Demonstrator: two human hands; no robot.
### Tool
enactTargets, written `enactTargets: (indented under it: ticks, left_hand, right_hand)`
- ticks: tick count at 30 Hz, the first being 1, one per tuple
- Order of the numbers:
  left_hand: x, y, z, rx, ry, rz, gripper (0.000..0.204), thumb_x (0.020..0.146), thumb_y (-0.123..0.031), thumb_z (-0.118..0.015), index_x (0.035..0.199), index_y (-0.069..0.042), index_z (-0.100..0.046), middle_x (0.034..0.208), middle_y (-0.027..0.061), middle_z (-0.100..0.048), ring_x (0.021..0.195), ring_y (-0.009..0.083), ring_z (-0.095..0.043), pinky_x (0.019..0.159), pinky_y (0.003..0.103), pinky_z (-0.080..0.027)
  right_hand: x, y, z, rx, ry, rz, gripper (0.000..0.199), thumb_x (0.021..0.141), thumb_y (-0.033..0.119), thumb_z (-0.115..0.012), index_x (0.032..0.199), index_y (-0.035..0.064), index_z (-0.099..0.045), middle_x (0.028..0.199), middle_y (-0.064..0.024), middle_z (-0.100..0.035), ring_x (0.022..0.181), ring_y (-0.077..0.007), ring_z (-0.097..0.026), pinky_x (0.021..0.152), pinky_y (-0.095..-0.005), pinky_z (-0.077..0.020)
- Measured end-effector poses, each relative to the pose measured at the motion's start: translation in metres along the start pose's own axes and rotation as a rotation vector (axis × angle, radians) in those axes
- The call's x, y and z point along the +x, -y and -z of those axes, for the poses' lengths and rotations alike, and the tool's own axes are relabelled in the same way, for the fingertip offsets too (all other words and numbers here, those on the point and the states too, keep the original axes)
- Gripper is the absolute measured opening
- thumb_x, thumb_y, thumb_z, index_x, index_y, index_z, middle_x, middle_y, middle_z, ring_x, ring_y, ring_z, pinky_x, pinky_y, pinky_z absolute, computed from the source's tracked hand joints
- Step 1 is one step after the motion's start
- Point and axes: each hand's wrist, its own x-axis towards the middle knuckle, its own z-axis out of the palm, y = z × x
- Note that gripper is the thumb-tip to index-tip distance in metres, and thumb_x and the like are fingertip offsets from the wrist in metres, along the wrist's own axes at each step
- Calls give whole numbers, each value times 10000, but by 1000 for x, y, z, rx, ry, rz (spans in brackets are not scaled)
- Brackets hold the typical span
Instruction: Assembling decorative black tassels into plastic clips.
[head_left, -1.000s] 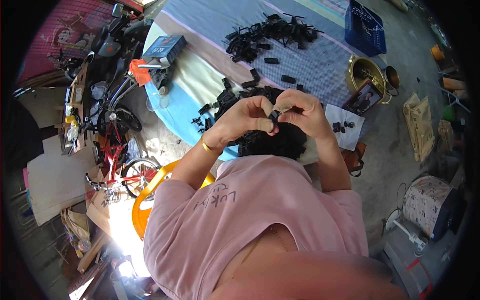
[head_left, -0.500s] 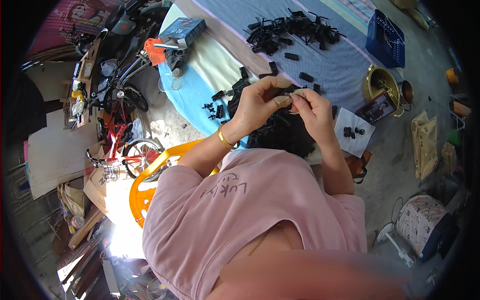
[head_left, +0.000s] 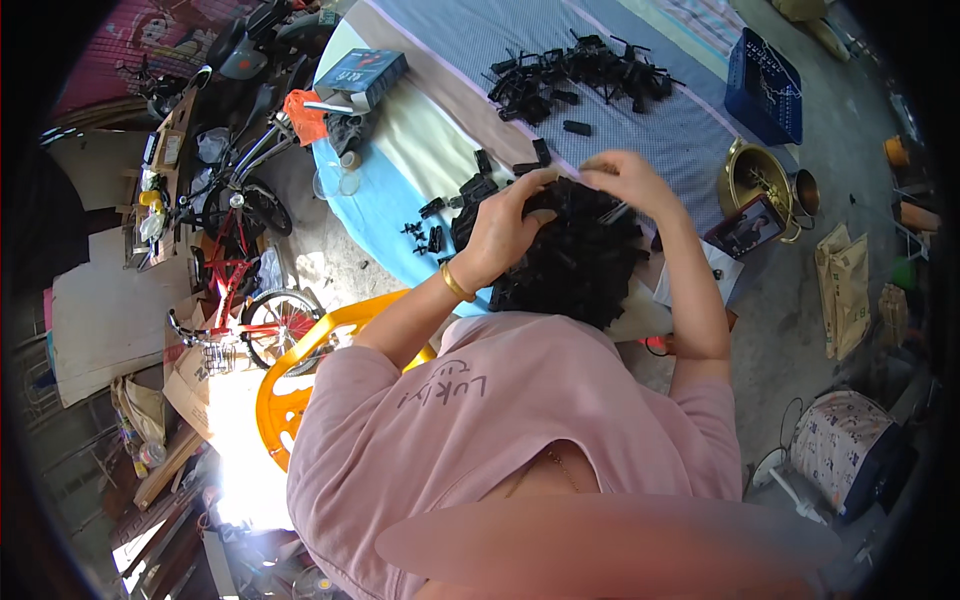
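A large heap of small black plastic parts [head_left: 575,265] lies on the cloth-covered table right in front of me. My left hand [head_left: 505,225] is over the heap's left side, its thumb and forefinger apart, with nothing visible between them. At the far right edge of the heap, my right hand [head_left: 640,185] has its fingers bent and tips close together. Whatever these fingertips hold, if anything, cannot be made out against the black parts. Tan covers sit on some left fingertips. Loose black blocks [head_left: 577,128] lie just beyond my hands.
Farther back is another pile of black parts [head_left: 580,78]. A blue basket [head_left: 765,88], a brass pot [head_left: 745,170], a phone [head_left: 747,226] and white paper [head_left: 725,268] are at the right. Left stand a blue box [head_left: 365,75] and orange bag [head_left: 305,115]; a yellow chair [head_left: 285,405] is beside me.
My hands were together at a small piece; now they are apart. The right hand has moved outward and away, the left has lowered toward the heap. The view has shifted slightly.
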Motion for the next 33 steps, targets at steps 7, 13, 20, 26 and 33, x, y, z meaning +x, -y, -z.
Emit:
enactTargets:
  ticks: [7,13,20,26,33]
  left_hand:
    - [-6,12,-2,52,452,-161,273,688,-96,-677,945,-40,-602,1004,150,-583,1017,308,-526,889,377,-416]
    - [6,15,4,-229,416,63,301,784,-162,-643,1022,8,-573,1082,110,-576,1024,197,-543,887,293,-419]
    - [55,52,-1,-950,338,538,559,881,-283,-518,1305,7,-297,1245,153,-406,1084,247,-499,903,328,-430]
    - [72,45,-10,-1257,849,612,560,867,-296,-536,1272,34,-336,1165,164,-489,1022,240,-543,891,353,-450]
    - [47,7,9,-926,809,531,368,845,-120,-556,1152,47,-442,1064,142,-560,904,223,-607,820,315,-500]
  right_hand:
    - [87,-78,69,-716,-827,-368,424,705,376,-672,952,38,-606,951,-162,-626,905,-330,-595,755,-413,-479]
    - [97,-96,70,-809,-749,-424,354,714,349,-633,930,68,-636,913,-172,-631,867,-337,-602,756,-411,-477]
    - [13,-20,16,-549,-571,204,171,681,157,-645,818,58,-614,654,-93,-569,591,-255,-569,540,-362,-465]
    - [-39,29,-18,-642,-454,711,210,643,84,-685,648,51,-479,559,-49,-447,467,-207,-492,427,-313,-396]
    - [-63,44,-33,-467,-452,520,204,727,61,-639,915,26,-571,659,-36,-531,541,-165,-540,480,-306,-425]
